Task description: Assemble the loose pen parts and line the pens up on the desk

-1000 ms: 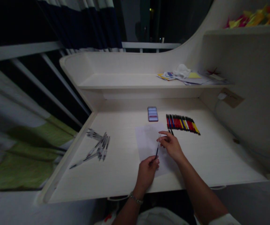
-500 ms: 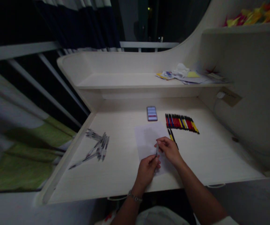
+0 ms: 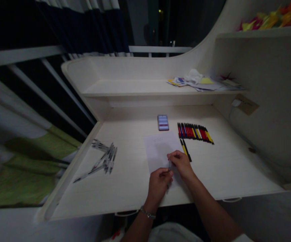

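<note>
My left hand (image 3: 158, 183) and my right hand (image 3: 181, 164) meet over a white sheet of paper (image 3: 160, 150) near the desk's front edge. Both are closed on the same thin pen (image 3: 169, 165), one hand at each end; most of the pen is hidden by my fingers. Two loose pens (image 3: 185, 150), one yellow and one dark, lie just right of the sheet, close to my right hand.
A neat row of coloured pens (image 3: 195, 132) lies at the back right of the white desk (image 3: 125, 188). A loose pile of clear pens (image 3: 104, 159) sits at the left. A small striped box (image 3: 162, 122) stands behind the sheet. Papers and a cloth (image 3: 198, 80) lie on the shelf.
My right hand has drawn back from the loose pens toward my left hand, and the two ends of the pen have come together between them. The view has shifted slightly.
</note>
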`<state>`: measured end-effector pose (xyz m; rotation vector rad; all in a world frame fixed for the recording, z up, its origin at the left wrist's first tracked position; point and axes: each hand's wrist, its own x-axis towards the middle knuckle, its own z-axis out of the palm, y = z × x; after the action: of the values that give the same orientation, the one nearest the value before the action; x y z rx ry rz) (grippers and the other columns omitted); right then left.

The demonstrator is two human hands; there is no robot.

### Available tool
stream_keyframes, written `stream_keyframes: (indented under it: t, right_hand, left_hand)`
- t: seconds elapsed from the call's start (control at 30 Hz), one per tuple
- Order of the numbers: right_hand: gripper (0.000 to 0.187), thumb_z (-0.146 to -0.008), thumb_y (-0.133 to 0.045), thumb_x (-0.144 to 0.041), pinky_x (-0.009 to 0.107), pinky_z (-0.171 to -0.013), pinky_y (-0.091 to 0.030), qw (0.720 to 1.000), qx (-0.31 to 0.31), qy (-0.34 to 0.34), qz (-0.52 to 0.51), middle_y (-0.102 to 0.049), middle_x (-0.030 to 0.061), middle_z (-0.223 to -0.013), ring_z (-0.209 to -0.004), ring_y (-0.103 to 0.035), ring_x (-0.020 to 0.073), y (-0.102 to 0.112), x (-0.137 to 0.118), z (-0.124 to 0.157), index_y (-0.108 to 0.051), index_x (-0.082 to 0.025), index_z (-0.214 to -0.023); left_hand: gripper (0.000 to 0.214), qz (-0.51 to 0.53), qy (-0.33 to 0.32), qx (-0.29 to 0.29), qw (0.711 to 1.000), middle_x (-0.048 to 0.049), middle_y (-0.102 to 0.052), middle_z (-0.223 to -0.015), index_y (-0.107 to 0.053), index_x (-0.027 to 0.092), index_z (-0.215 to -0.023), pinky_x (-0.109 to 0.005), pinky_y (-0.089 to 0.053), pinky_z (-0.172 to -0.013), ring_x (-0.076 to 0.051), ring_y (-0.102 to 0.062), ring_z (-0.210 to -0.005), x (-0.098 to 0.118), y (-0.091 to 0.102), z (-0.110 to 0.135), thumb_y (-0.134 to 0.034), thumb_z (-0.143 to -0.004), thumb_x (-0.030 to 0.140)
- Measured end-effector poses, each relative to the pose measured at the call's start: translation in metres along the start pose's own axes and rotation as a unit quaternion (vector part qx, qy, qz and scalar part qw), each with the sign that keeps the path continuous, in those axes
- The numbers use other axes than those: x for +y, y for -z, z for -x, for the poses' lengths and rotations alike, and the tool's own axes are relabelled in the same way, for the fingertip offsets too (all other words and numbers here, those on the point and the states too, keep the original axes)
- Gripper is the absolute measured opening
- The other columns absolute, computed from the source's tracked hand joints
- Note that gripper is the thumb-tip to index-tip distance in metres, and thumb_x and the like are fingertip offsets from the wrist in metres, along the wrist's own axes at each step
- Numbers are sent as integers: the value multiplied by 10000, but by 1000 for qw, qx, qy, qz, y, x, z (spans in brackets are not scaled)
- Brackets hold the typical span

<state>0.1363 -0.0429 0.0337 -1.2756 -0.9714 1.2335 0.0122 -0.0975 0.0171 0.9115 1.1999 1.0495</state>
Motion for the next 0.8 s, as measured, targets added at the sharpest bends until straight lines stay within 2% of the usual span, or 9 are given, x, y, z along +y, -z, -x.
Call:
stream_keyframes:
  t: [0.07, 0.1, 0.2, 0.27, 0.43, 0.6, 0.73, 0.8]
  right_hand:
    - [318, -628, -808, -441, 262, -526, -355, 999, 24, 21, 8, -562, -27, -553, -531, -464, 123, -2, 1, 1, -604, -197, -615]
    - [312, -638, -803, -447, 259, -524, -359, 1000, 14, 20, 3, -576, -24, -577, -538, -476, 123, -2, 0, 1, -615, -197, -643]
    - [363, -716, -724, -525, 256, -511, -378, 995, -75, -29, -53, -671, 27, -755, -590, -538, 138, -1, -1, 4, -696, -198, -871]
    - [417, -741, -686, -558, 256, -508, -387, 989, -106, -58, -80, -690, 54, -812, -631, -567, 153, 0, -1, 5, -707, -190, -936]
    - [359, -628, -807, -497, 240, -499, -368, 998, -33, -32, -43, -662, 27, -668, -563, -521, 128, -3, 5, 5, -653, -179, -693]
    - [457, -722, -692, -588, 253, -492, -398, 989, -90, -74, -93, -717, 84, -847, -626, -585, 165, -3, 7, 5, -706, -183, -933]
    - [334, -645, -798, -481, 244, -507, -390, 996, -50, -41, -65, -688, 44, -722, -591, -553, 142, -2, 6, 5, -682, -184, -747]
    - [330, -663, -785, -485, 242, -485, -372, 994, -64, -45, -70, -695, 36, -755, -553, -529, 125, -3, 6, 6, -690, -196, -792]
  left_hand:
    - [381, -8, -6, 7, 1000, -59, -692, -641, -728, 120, -812, -254, -474, -539, -152, -618, -550, -1, 1, -1, -806, -654, 457]
    - [379, -5, -5, -7, 1000, -61, -693, -649, -727, 118, -800, -254, -474, -542, -151, -619, -551, 0, 1, -2, -798, -663, 464]
    - [400, 26, 12, -61, 998, -81, -699, -684, -720, 110, -778, -254, -469, -533, -150, -618, -550, 4, 4, -2, -770, -692, 497]
    - [418, 45, 23, -72, 996, -90, -702, -706, -717, 105, -795, -254, -466, -522, -147, -611, -541, 6, 5, -2, -767, -694, 507]
    - [427, 52, 26, -49, 997, -82, -693, -690, -710, 106, -805, -255, -477, -537, -148, -616, -556, 4, 2, 0, -791, -667, 502]
    - [464, 78, 44, -62, 994, -92, -700, -730, -708, 101, -858, -274, -492, -526, -153, -624, -540, 3, 1, 0, -787, -661, 514]
    - [447, 73, 43, -54, 995, -94, -703, -737, -698, 106, -837, -271, -496, -541, -166, -646, -574, 3, 2, 1, -797, -659, 504]
    - [460, 81, 46, -55, 994, -91, -701, -739, -698, 105, -855, -277, -504, -555, -169, -649, -582, 3, 2, 1, -795, -660, 511]
